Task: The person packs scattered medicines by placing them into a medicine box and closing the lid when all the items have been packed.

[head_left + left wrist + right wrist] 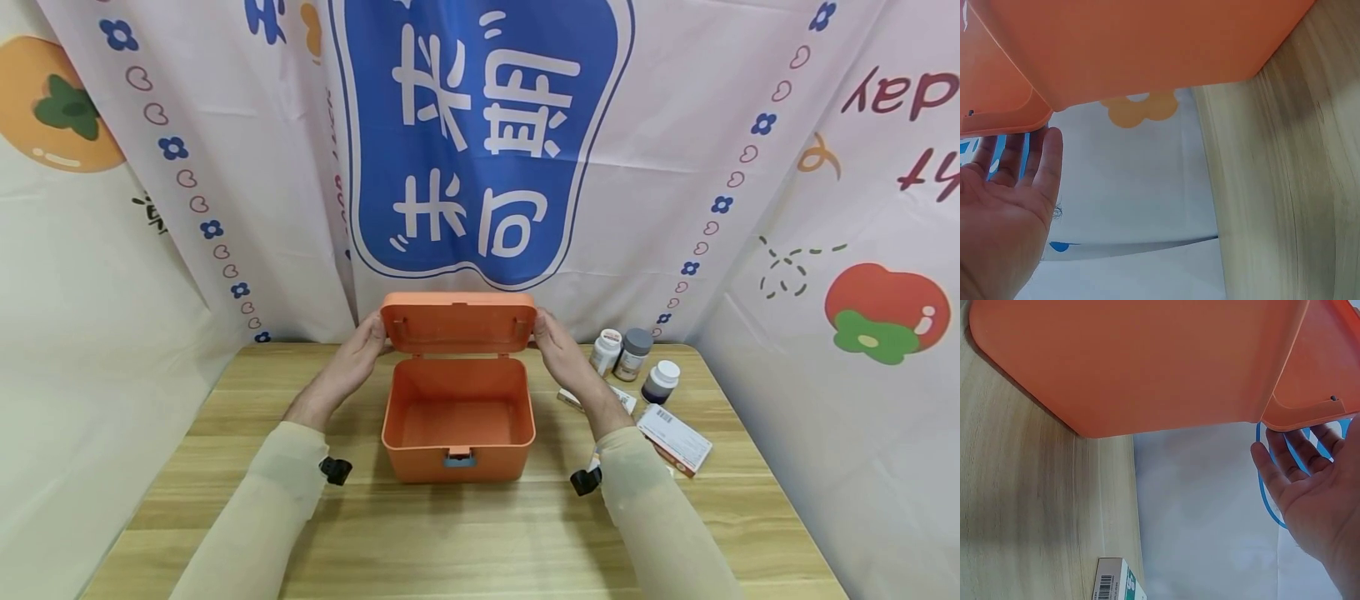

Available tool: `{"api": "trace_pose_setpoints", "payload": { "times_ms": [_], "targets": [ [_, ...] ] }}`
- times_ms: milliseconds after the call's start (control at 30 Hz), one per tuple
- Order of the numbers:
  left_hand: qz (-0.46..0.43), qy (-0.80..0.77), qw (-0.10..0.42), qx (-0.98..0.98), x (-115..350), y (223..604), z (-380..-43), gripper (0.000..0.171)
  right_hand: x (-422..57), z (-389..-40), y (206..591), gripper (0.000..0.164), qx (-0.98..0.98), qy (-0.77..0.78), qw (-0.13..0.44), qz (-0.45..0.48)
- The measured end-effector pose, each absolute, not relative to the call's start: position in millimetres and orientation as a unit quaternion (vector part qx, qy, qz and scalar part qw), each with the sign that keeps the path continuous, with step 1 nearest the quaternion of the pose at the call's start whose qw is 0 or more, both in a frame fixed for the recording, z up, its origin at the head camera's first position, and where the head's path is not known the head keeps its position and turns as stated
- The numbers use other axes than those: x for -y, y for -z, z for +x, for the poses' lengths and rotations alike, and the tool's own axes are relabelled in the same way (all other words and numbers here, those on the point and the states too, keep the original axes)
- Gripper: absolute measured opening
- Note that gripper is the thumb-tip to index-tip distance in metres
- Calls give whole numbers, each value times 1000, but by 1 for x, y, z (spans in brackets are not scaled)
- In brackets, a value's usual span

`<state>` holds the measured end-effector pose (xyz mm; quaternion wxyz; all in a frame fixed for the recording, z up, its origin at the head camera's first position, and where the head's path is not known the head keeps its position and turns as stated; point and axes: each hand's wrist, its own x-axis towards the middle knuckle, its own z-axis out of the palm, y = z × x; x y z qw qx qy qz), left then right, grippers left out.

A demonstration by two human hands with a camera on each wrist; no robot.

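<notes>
An orange plastic box (457,465) stands on the table with its lid (459,325) raised at the back. Inside, the bottom of the box is bare, and a grey-blue latch (460,460) sits on its front. My left hand (360,354) touches the lid's left edge, and my right hand (558,350) touches its right edge. In the left wrist view, the left fingers (1047,162) reach behind the lid's corner, fairly straight. Likewise extended, the right fingers (1272,472) lie at the opposite corner in the right wrist view. Both thumbs are hidden in the wrist views.
Right of the box stand a white bottle (604,354), a grey-capped bottle (633,354) and a white-capped dark bottle (661,382). A medicine box (675,437) lies nearer, with another carton (624,400) partly behind the right arm. A printed curtain (300,208) hangs behind the wooden table (450,550).
</notes>
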<state>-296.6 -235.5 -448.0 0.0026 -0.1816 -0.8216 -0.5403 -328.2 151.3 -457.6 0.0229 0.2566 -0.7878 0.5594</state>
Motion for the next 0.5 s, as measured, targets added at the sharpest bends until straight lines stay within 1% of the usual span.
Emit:
{"api": "trace_pose_setpoints", "payload": {
  "times_ms": [167,367,500],
  "targets": [
    [-172,557,4,812,233,448,-299,74,-149,-328,457,75,772,-584,14,251],
    [-157,582,2,798,230,448,-300,72,-146,-328,460,74,755,-606,8,250],
    [-144,594,-2,791,228,447,-301,70,-145,-328,461,71,745,-625,-2,233]
  ]
}}
